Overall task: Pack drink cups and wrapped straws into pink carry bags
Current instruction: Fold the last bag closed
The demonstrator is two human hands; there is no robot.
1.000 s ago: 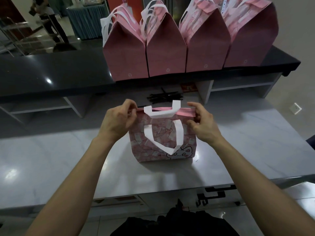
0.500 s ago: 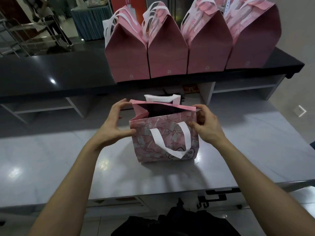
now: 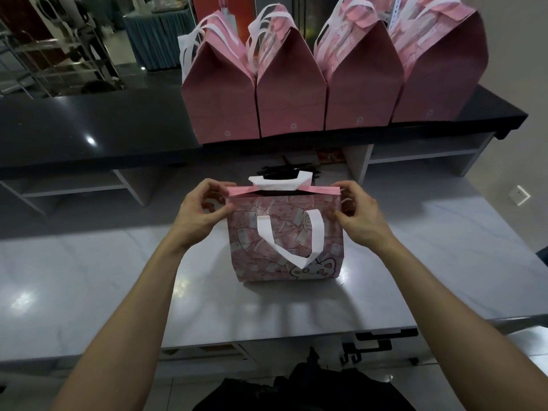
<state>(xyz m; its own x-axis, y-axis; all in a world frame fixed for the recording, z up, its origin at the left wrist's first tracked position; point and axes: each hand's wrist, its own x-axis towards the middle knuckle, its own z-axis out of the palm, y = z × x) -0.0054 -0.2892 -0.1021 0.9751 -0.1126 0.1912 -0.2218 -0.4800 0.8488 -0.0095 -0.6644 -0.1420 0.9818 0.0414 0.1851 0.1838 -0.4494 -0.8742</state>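
The pink bag (image 3: 286, 241) on the desk (image 3: 89, 277) was pinched at its top corners by the left hand (image 3: 199, 215) and right hand (image 3: 360, 216); its contents were hidden.

Single view: head-worn wide-angle camera, looking forward and down from above the near edge of the grey marble counter (image 3: 415, 262). Close range; both forearms enter from the bottom corners. Beyond the counter, the frame takes in a raised black shelf (image 3: 98, 129). No second view.
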